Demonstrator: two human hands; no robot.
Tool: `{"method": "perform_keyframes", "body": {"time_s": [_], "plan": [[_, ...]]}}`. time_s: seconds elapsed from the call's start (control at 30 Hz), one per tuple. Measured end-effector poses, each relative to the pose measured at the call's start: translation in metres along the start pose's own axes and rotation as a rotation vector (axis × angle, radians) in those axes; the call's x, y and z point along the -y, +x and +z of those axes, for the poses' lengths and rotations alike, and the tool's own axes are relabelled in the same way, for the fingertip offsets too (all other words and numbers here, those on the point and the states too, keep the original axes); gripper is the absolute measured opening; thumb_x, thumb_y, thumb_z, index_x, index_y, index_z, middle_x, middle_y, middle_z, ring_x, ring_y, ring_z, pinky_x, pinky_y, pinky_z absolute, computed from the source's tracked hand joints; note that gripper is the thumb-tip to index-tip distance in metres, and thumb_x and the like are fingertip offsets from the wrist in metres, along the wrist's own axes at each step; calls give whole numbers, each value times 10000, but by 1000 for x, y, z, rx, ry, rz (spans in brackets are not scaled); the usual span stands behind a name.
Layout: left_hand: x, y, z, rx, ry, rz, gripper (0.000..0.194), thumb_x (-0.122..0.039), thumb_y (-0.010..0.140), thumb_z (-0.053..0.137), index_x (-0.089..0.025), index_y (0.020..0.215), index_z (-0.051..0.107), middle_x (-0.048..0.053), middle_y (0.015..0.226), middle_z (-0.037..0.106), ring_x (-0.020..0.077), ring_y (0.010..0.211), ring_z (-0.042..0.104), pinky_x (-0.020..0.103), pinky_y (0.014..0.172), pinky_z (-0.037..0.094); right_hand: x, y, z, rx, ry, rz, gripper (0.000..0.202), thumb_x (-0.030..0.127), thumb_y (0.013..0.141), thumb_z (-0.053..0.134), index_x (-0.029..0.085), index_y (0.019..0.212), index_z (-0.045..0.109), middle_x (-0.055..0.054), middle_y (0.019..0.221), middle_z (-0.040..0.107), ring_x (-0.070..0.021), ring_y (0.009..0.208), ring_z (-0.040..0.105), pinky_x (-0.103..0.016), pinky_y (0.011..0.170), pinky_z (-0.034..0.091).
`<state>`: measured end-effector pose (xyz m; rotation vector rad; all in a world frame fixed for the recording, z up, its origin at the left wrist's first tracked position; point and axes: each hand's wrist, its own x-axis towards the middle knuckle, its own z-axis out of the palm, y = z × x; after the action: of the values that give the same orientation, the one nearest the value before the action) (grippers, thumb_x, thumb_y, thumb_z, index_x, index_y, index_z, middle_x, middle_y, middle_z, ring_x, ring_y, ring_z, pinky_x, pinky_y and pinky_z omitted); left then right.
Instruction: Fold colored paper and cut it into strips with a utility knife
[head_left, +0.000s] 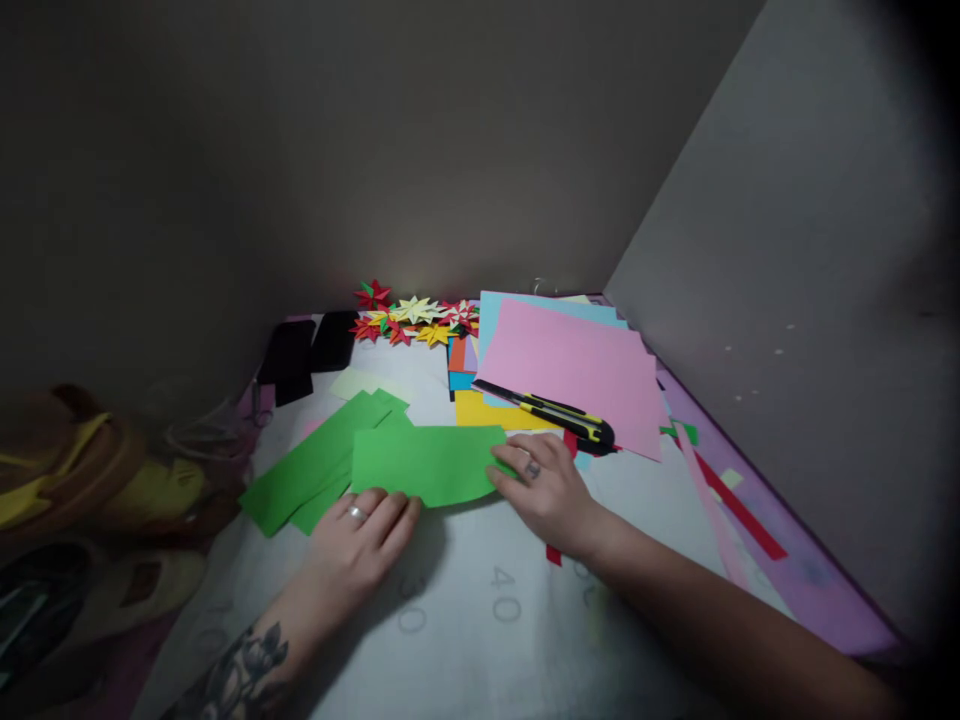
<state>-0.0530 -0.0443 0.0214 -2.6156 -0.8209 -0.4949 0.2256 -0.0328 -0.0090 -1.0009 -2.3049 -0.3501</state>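
A bright green sheet of paper (pixel 427 465), slightly bowed, is held between my two hands just above the white work surface (pixel 457 650). My left hand (pixel 367 535) grips its lower left edge, fingers closed over it. At its right end my right hand (pixel 544 490) pinches the sheet between thumb and fingers. Beneath and to the left lie more green paper pieces (pixel 307 460), overlapping at a slant. A yellow and black utility knife (pixel 562 412) rests on a pink sheet of paper (pixel 570 355) beyond my right hand.
Several folded paper stars (pixel 412 312) sit at the back near the wall. Two dark flat objects (pixel 289 352) lie at the back left. Red paper strips (pixel 742 510) are on the right by the side wall. Blurred yellow and brown items (pixel 112 460) stand at the left.
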Motion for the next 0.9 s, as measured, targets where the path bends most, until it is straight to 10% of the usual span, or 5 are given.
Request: {"method": "perform_keyframes", "body": {"time_s": [0.3, 0.9], "plan": [[-22, -21, 28, 293, -139, -182, 217, -64, 836, 490, -151, 988, 620, 57, 802, 619, 194, 714, 542, 305, 615, 428, 18, -10, 21, 372, 27, 9, 184, 68, 873, 480, 169, 889, 633, -66, 873, 643, -197, 795, 504, -346, 704, 342], [5, -20, 31, 294, -461, -736, 332, -352, 902, 396, -192, 672, 573, 51, 695, 586, 201, 701, 550, 302, 637, 411, -9, -1, 26, 392, 315, 374, 220, 170, 880, 466, 178, 711, 605, -53, 722, 552, -199, 764, 471, -311, 702, 375]]}}
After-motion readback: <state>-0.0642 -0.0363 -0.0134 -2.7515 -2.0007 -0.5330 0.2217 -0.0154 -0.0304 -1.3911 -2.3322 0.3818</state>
